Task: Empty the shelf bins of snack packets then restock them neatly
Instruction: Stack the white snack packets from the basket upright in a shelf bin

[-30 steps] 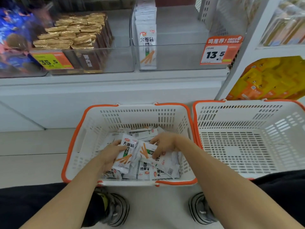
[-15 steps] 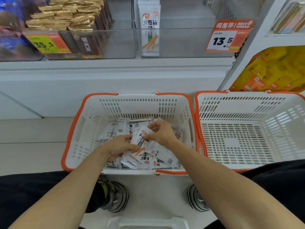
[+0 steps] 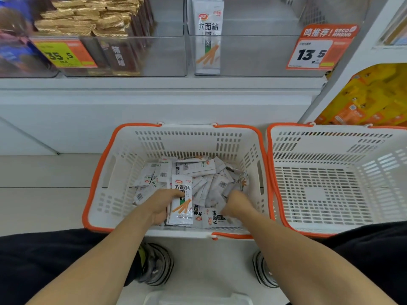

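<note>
- Both hands are reaching down into a white slotted plastic basket with an orange rim [image 3: 100, 172] sitting on the pale floor.
- Her or his left hand [image 3: 161, 204] is gripping a flat white foil packet printed with orange sticks [image 3: 181, 200], fingers curled round its left edge, holding it face up above the heap.
- At the other side, the right hand [image 3: 236, 202] is digging knuckles-up into the loose pile of matching white snack packets [image 3: 204, 172]; its fingertips are buried, so I cannot tell whether it is pinching anything.
- Those packets are lying crumpled and overlapping, some showing barcodes, covering most of the basket bottom.
- Just beside it on the right, touching rim to rim, is standing a second white slotted basket with an orange rim [image 3: 330, 190].
- Up on the white shelf, a clear plastic bin [image 3: 253, 53] is holding one upright white packet [image 3: 208, 40] against its left wall, with an orange-and-white price tag [image 3: 317, 49] hanging on its front.
- Left of that, another clear bin [image 3: 163, 56] is carrying crinkly gold-foil packets [image 3: 88, 16] stacked in rows, behind a yellow price tag [image 3: 63, 53].
- Yellow and orange bags [image 3: 372, 97] are filling the neighbouring lower shelf at far right.
- Two grey trainers [image 3: 157, 264] are showing below the forearms.
</note>
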Motion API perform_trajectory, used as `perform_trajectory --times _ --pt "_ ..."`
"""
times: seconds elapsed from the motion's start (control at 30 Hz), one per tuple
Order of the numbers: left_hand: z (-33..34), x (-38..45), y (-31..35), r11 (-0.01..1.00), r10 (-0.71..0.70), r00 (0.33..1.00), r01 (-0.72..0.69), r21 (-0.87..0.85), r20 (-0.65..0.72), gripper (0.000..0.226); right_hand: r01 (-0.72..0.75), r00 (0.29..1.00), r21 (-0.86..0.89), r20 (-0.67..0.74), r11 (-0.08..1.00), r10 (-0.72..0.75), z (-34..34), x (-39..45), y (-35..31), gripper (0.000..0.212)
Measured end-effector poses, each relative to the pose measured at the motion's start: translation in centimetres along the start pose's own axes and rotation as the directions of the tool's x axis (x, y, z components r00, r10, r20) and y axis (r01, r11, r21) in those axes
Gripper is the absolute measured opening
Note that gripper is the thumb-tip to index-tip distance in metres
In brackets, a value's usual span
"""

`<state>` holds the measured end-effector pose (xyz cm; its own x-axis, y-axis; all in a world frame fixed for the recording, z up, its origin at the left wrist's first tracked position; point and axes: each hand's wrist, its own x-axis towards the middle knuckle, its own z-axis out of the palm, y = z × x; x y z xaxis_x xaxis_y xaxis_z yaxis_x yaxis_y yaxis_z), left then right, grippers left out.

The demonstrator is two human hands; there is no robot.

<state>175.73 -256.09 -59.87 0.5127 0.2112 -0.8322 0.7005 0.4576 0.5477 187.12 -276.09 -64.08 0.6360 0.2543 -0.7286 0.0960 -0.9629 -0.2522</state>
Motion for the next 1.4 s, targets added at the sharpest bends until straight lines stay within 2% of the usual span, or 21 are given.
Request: perform_trajectory --times 0.07,0.13,0.2,0.3,0.33,0.4,0.47,0.53,0.6,0.63,0.7,0.8,0.9,1.0,1.07,1.13,1.17,1.2,1.27,1.3,1.4 --pt "-0.1 0.1 0.0 1.0 0.018 1.0 -0.018 -0.01 -0.022 0.021 -0.067 0.994 0.123 0.097 0.99 0.055 -2.2 -0.1 -1.2 0.028" --pt "-0.2 0.5 -0.1 0.998 0.039 0.998 -0.041 -0.037 -0.045 0.025 -0.112 0.984 0.32 0.168 0.941 0.06 -4.6 -0.7 -2.7 0.021" --pt "-0.1 0.6 0.1 0.992 0.049 0.999 -0.051 -0.114 -0.016 0.03 -0.035 0.993 0.444 0.115 0.895 -0.018 -5.8 -1.4 -4.4 0.02" --pt "0.8 0.1 0.7 0.975 0.118 0.987 -0.095 -0.199 0.106 0.031 0.235 0.97 0.366 -0.036 0.9 -0.239 -4.5 -2.4 -7.2 0.035" --pt "1.1 0.0 0.8 0.972 0.155 0.979 -0.127 -0.2 0.13 0.031 0.319 0.945 0.351 -0.049 0.881 -0.323 -3.6 -2.9 -7.9 0.042" --pt "1.1 0.3 0.3 0.957 0.231 0.969 -0.211 -0.197 0.086 0.036 0.423 0.892 0.353 -0.002 0.835 -0.451 -2.0 -3.8 -9.1 0.043" --pt "0.4 0.6 -0.6 0.949 0.262 0.965 -0.258 -0.184 -0.001 0.04 0.424 0.87 0.399 0.071 0.813 -0.488 -0.8 -3.9 -9.3 0.029" --pt "-0.2 0.9 -1.3 0.961 0.217 0.976 -0.217 -0.171 -0.02 0.034 0.363 0.871 0.482 0.128 0.797 -0.474 -0.7 -3.6 -8.8 0.013" --pt "-0.6 1.1 -1.5 0.977 0.168 0.985 -0.171 -0.126 -0.035 0.029 0.292 0.905 0.508 0.127 0.81 -0.406 -0.9 -2.4 -7.6 0.018" --pt "-0.6 1.1 -1.4 0.983 0.154 0.987 -0.158 -0.098 -0.042 0.029 0.275 0.927 0.46 0.108 0.844 -0.36 -1.1 -1.7 -6.8 0.024" --pt "-0.8 1.0 -1.4 0.989 0.144 0.989 -0.145 -0.033 -0.038 0.034 0.27 0.955 0.225 0.064 0.936 -0.291 -0.9 -0.4 -4.8 0.034" --pt "-0.9 1.0 -1.3 0.992 0.127 0.992 -0.126 0.028 -0.006 0.038 0.227 0.969 -0.104 0.127 0.968 -0.213 0.0 0.4 -1.3 0.043" --pt "-0.6 0.7 -1.1 0.994 0.089 0.996 -0.088 0.066 -0.01 0.037 0.217 0.969 -0.142 0.152 0.966 -0.195 1.4 0.6 0.8 0.047" --pt "-0.8 1.3 -1.4 0.994 0.099 0.994 -0.096 0.059 -0.042 0.05 0.258 0.965 -0.214 0.102 0.942 -0.241 0.9 0.8 0.8 0.024" --pt "-1.0 1.7 -1.5 0.995 0.099 0.992 -0.097 0.033 -0.073 0.054 0.236 0.971 -0.243 0.095 0.941 -0.219 -0.8 1.1 0.2 0.018" --pt "-0.7 1.8 -1.3 0.991 0.134 0.986 -0.133 0.021 -0.099 0.036 0.221 0.971 -0.123 0.12 0.967 -0.207 -3.4 1.0 -0.6 0.019" --pt "-0.5 1.7 -1.1 0.987 0.161 0.981 -0.159 0.027 -0.108 0.027 0.225 0.964 0.035 0.139 0.974 -0.228 -4.6 0.8 -1.2 0.017" --pt "-0.2 1.7 -0.9 0.982 0.186 0.976 -0.183 0.035 -0.113 0.027 0.229 0.952 0.234 0.147 0.945 -0.267 -5.9 0.4 -2.0 0.014" --pt "0.2 1.3 -0.5 0.977 0.213 0.975 -0.212 0.021 -0.067 0.056 0.209 0.933 0.559 0.132 0.803 -0.335 -7.5 -0.5 -3.2 0.017" --pt "0.4 0.9 -0.2 0.977 0.214 0.977 -0.214 -0.022 -0.011 0.063 0.185 0.923 0.637 0.149 0.748 -0.355 -7.7 -0.8 -3.6 0.022" --pt "1.2 0.1 0.3 0.97 0.223 0.964 -0.204 -0.135 0.147 0.037 0.155 0.875 0.647 0.262 0.746 -0.408 -6.6 -1.9 -4.5 0.034"
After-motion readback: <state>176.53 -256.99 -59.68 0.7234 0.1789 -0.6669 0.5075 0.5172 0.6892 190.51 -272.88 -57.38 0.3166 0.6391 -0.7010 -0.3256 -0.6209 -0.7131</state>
